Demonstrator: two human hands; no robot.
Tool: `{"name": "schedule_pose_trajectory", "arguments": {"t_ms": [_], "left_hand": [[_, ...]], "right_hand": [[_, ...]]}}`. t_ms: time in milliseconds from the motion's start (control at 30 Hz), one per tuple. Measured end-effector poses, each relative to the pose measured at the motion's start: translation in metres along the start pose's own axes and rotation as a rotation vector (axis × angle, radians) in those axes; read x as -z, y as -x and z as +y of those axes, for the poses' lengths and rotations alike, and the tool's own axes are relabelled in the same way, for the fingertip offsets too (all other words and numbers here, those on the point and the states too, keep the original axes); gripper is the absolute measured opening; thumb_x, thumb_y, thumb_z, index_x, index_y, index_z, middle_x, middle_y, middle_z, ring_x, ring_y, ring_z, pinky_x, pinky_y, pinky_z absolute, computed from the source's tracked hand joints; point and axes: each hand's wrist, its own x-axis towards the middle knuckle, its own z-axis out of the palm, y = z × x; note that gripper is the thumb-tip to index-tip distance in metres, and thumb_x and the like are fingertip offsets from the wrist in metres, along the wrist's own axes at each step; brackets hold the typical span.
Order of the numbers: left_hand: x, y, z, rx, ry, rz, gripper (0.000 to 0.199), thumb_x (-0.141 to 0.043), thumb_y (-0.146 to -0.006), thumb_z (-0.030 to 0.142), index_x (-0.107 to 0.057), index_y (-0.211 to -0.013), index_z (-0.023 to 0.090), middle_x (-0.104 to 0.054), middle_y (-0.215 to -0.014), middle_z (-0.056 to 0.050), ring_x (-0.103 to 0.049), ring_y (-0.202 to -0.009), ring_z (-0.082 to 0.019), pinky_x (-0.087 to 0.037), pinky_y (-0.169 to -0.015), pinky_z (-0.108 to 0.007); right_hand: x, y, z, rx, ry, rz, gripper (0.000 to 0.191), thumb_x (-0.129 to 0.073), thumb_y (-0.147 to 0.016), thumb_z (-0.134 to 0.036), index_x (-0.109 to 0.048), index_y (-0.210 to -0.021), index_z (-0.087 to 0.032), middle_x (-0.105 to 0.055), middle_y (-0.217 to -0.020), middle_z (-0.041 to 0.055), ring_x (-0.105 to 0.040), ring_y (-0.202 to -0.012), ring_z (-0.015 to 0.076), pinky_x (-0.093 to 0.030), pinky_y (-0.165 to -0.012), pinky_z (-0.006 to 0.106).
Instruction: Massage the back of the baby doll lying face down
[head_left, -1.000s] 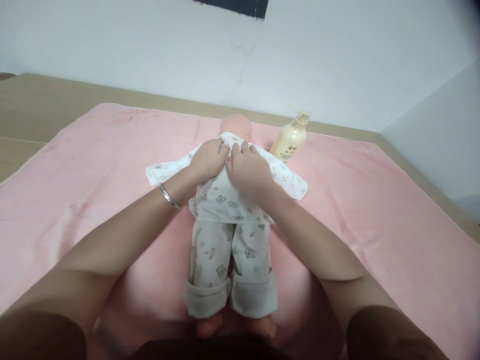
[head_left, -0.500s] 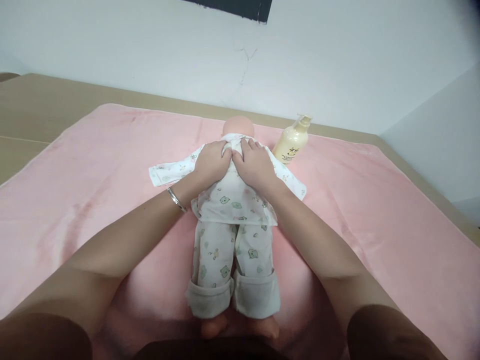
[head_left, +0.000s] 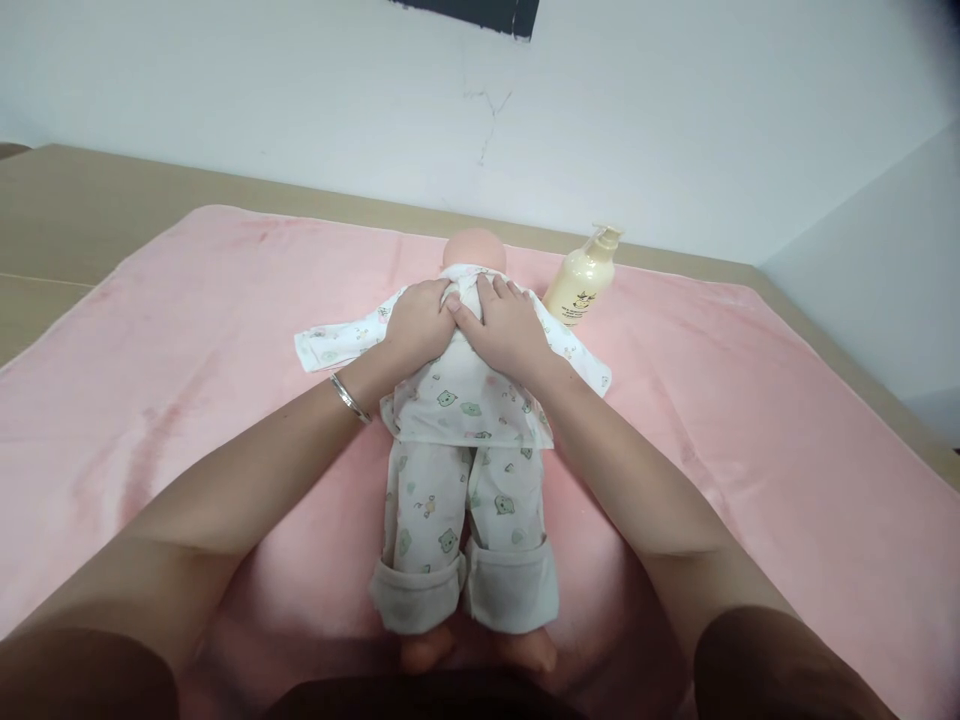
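A baby doll (head_left: 466,410) lies face down in white pyjamas with green animal prints, its bald head toward the wall and its bare feet toward me. My left hand (head_left: 422,322) rests flat on the left side of its upper back, fingers pointing to the neck. On the right side of the upper back lies my right hand (head_left: 507,325), fingers stretched out. My thumbs meet near the middle of the back, the right one touching the left hand. Neither hand grips anything. The doll's sleeves spread out to both sides, and the trouser cuffs are rolled up.
A cream-yellow pump bottle (head_left: 581,280) stands just right of the doll's shoulder, close to the right sleeve. Under everything a pink blanket (head_left: 225,300) covers a wooden surface (head_left: 135,185). Beyond it rises a white wall (head_left: 300,110) with a crack and a dark panel.
My right thumb has shifted slightly left, up against the left hand. Both hands stay on the doll's back. The whole view has moved a little; doll and bottle lie as before.
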Motion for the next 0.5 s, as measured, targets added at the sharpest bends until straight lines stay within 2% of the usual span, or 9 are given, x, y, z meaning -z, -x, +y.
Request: {"name": "schedule_pose_trajectory", "arguments": {"t_ms": [200,500], "left_hand": [[0.0004,-0.0006,0.0013,0.014,-0.015,-0.004,0.046,-0.034,-0.095,0.027,-0.069,-0.121,0.014,-0.072,-0.129,-0.015,-0.064,-0.123,-0.029,-0.049,-0.111,-0.044],[-0.0015,-0.0006,0.0032,0.020,-0.001,0.005,0.047,-0.032,-0.098,0.029,-0.068,-0.122,0.013,-0.071,-0.130,-0.015,-0.062,-0.124,-0.028,-0.046,-0.112,-0.043]], "right_hand": [[-0.0014,-0.0019,0.0000,-0.007,-0.016,0.019,0.064,-0.024,-0.107,-0.048,-0.046,-0.151,-0.007,-0.051,-0.153,0.0240,-0.043,-0.145,0.0388,-0.030,-0.119,0.060],[0.0009,-0.0040,0.0043,0.001,-0.046,-0.012,0.059,-0.024,-0.106,-0.038,-0.044,-0.153,-0.008,-0.051,-0.155,0.0225,-0.043,-0.146,0.0372,-0.031,-0.119,0.061]]}}
